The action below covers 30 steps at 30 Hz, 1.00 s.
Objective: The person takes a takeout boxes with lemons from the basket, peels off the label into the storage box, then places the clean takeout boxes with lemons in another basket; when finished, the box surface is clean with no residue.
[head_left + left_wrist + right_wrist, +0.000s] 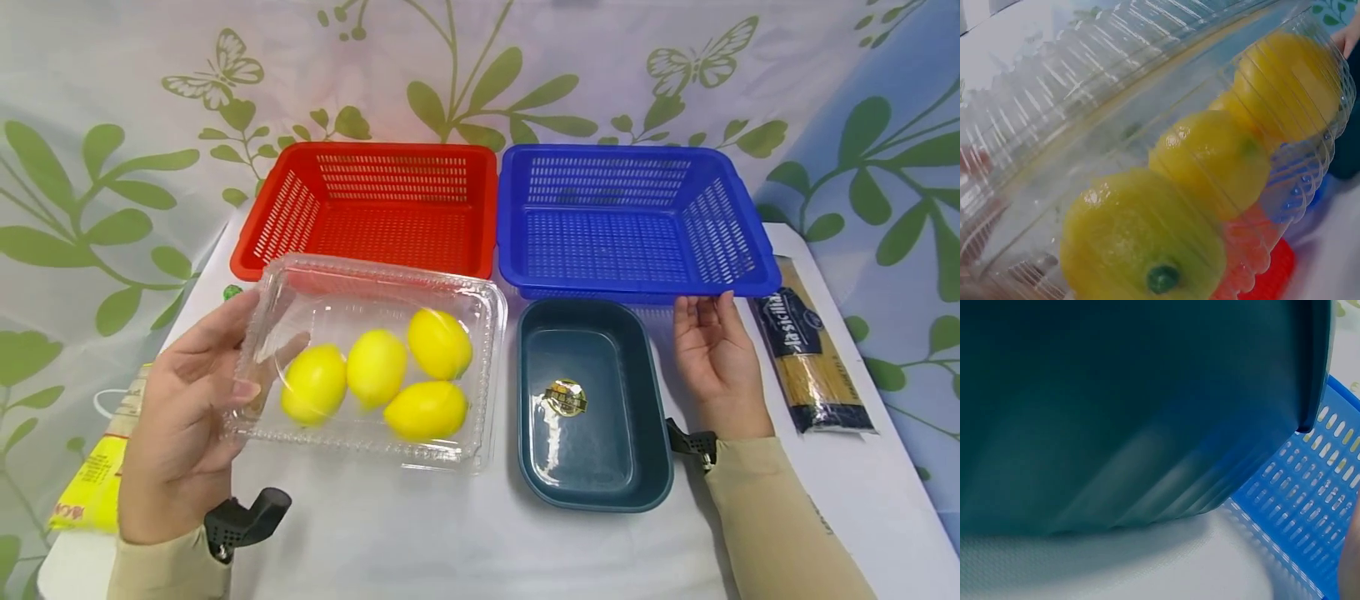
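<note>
My left hand (pixel 195 392) grips the left edge of a clear plastic clamshell box (pixel 390 292), with the thumb over the near side. Held above the table and tilted toward me, the box has several yellow lemons (pixel 377 368) inside. The left wrist view shows the lemons (pixel 1210 159) close up through its ribbed wall. My right hand (pixel 718 362) lies palm up with loosely bent fingers. Its fingertips are at the front rim of the blue basket (pixel 600 287); whether they touch it I cannot tell. A dark teal dish (pixel 592 442) stands just left of that hand.
A red basket (pixel 375 154) stands at the back, beside the blue one, partly behind the box. At the right lies a packet of spaghetti (pixel 813 358). Left of my left hand is a yellow packet (pixel 93 483). A patterned cloth (pixel 480 75) hangs behind the table.
</note>
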Each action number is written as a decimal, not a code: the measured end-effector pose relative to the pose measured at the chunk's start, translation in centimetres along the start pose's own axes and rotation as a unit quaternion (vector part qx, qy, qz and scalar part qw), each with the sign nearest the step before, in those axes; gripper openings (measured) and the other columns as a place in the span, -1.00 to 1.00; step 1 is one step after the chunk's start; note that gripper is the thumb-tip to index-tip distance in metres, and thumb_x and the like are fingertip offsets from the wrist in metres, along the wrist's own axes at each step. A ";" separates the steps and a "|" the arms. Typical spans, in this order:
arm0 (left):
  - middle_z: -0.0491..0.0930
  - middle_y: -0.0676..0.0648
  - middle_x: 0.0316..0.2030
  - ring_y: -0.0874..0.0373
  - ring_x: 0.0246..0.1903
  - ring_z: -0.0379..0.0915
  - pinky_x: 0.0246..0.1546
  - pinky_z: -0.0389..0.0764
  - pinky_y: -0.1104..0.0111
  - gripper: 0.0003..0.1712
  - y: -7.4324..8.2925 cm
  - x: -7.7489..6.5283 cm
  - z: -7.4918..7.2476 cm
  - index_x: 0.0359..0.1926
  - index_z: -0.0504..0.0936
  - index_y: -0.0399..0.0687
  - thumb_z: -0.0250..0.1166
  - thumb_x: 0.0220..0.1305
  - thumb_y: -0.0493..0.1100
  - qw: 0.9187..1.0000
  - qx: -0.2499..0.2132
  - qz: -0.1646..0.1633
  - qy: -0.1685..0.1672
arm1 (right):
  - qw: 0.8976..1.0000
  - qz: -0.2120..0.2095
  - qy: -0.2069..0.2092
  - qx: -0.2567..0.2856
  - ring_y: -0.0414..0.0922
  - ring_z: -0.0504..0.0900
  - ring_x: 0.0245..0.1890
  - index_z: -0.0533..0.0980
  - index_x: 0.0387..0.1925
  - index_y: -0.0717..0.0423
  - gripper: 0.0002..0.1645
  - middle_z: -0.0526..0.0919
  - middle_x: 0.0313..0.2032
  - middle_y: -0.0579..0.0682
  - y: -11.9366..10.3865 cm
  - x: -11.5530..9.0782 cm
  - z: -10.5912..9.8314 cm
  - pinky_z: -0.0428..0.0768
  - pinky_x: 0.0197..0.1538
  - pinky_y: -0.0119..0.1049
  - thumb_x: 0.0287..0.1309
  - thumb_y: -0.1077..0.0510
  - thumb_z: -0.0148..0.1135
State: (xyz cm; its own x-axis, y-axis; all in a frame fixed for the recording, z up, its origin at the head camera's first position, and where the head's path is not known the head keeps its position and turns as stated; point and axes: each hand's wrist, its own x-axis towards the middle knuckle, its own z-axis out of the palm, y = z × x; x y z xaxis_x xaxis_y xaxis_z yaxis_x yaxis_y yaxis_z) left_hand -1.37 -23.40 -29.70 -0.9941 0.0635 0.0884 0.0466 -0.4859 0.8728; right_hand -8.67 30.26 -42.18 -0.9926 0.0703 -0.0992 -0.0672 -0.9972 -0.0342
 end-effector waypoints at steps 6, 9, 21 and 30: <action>0.29 -0.30 0.43 -0.23 0.42 0.21 0.09 0.56 0.10 -0.28 0.4 4.4 3.4 0.49 0.42 -0.30 0.00 0.34 -0.65 1.000 -0.014 -0.009 -0.009 | 1.000 0.001 0.002 -0.004 0.17 0.67 -0.03 0.41 0.30 0.24 -0.56 0.61 0.01 0.25 0.0 0.0 0.0 0.57 0.26 -0.07 0.47 0.32 0.19; 0.32 -0.24 0.45 -0.23 0.44 0.20 0.15 0.54 0.09 -0.30 -0.7 7.0 5.5 0.45 0.52 -0.18 -0.01 0.36 -0.61 1.000 -0.016 -0.018 -0.005 | 1.000 0.000 0.000 -0.007 0.15 0.67 -0.01 0.40 0.34 0.22 -0.54 0.61 0.04 0.24 -0.2 -0.2 -0.1 0.56 0.27 -0.07 0.48 0.31 0.17; 0.50 0.02 0.35 -0.09 0.38 0.30 -0.19 0.71 0.33 -0.33 -7.4 14.8 14.8 0.30 0.68 -0.12 0.08 0.26 -0.62 0.998 -0.055 -0.002 -0.005 | 1.000 0.005 -0.010 0.006 0.19 0.67 -0.04 0.41 0.31 0.24 -0.57 0.61 0.01 0.27 -0.3 0.0 0.1 0.56 0.27 -0.05 0.49 0.31 0.14; 0.61 -0.06 0.22 -0.08 0.21 0.50 0.02 0.64 0.23 -0.33 -11.7 18.3 18.6 0.28 0.68 -0.13 0.14 0.20 -0.60 0.995 -0.082 -0.036 0.035 | 1.000 0.008 -0.012 -0.015 0.17 0.68 -0.04 0.43 0.30 0.24 -0.58 0.62 -0.01 0.25 -0.3 -0.2 -0.2 0.55 0.28 -0.08 0.49 0.30 0.16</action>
State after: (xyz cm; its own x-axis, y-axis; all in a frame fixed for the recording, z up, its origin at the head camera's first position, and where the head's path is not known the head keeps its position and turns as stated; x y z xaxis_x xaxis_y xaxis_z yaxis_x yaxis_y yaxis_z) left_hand -18.25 -0.37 -29.41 -0.9989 0.0454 -0.0104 -0.0364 -0.6187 0.7848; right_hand -8.43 30.57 -42.40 -0.9957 0.0536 -0.0760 -0.0489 -0.9969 -0.0623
